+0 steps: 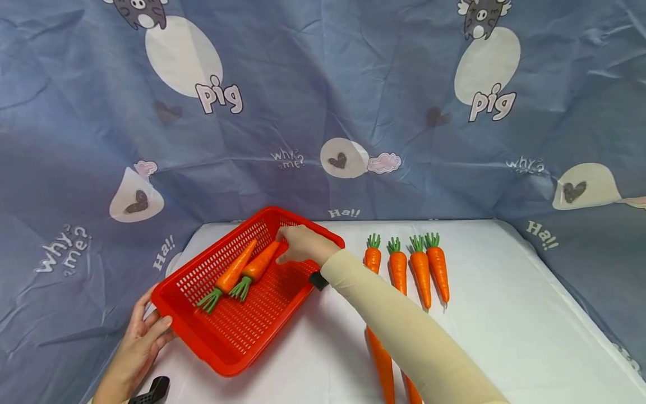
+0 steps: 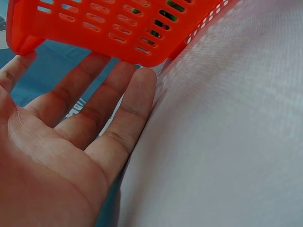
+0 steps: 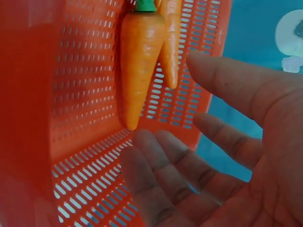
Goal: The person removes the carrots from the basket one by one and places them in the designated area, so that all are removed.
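Note:
A red plastic basket (image 1: 229,366) with slotted walls stands at an angle on the left. My left hand (image 1: 135,347) grips its near left corner, thumb at the rim and the other fingers below; in the left wrist view those fingertips meet the basket's underside. Inside lie two orange carrots with green tops, a left one (image 1: 236,271) and a right one (image 1: 261,264). My right hand (image 1: 304,244) reaches over the far part of the basket, beside the right carrot's tip. In the right wrist view its fingers are spread, holding nothing, near the carrot (image 3: 138,61).
Several more carrots (image 1: 419,269) lie in a row on the white table (image 1: 515,314), right of the basket. Nearer, two carrots (image 1: 382,362) are partly hidden by my right sleeve (image 1: 404,325). A blue printed cloth (image 1: 404,123) hangs behind the table.

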`<state>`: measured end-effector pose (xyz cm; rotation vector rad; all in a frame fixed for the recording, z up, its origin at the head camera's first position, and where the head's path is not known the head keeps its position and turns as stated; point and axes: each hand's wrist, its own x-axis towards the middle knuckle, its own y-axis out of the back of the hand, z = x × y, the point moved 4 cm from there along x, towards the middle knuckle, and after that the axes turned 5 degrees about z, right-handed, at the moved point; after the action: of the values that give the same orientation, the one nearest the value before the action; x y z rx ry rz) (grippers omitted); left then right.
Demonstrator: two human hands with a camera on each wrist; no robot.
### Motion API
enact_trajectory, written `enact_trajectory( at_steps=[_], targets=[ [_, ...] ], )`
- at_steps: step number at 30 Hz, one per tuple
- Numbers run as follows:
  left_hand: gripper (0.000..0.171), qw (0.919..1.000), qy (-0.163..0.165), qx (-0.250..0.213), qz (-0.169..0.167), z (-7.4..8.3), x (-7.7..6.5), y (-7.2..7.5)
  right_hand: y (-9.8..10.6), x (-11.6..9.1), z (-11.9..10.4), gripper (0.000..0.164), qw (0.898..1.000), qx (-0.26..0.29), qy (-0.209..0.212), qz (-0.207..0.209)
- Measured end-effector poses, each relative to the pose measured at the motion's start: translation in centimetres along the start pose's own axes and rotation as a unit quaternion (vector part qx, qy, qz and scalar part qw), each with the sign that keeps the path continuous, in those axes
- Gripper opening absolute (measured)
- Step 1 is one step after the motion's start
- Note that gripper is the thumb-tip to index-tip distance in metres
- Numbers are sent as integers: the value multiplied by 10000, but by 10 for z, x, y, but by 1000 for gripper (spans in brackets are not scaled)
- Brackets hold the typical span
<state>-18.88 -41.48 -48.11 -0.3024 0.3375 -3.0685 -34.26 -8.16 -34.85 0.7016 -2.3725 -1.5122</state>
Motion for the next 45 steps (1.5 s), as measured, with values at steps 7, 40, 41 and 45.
enact_trajectory(
  at_steps=[7, 40, 41, 45],
  targets=[
    [67, 10000, -3, 24, 11, -1, 1, 0, -5, 12, -2, 48, 9999, 34, -105, -97],
    [69, 10000, 5, -2, 48, 1, 1, 3, -49, 33, -24, 68, 9917, 519, -447, -1091],
    [69, 10000, 5, -2, 37, 1, 1, 2, -50, 33, -24, 68, 9908, 551, -464, -1148],
    [70, 10000, -43, 29, -2, 1, 2, -1, -52, 34, -23, 68, 9890, 601, -501, -1259]
  ],
)
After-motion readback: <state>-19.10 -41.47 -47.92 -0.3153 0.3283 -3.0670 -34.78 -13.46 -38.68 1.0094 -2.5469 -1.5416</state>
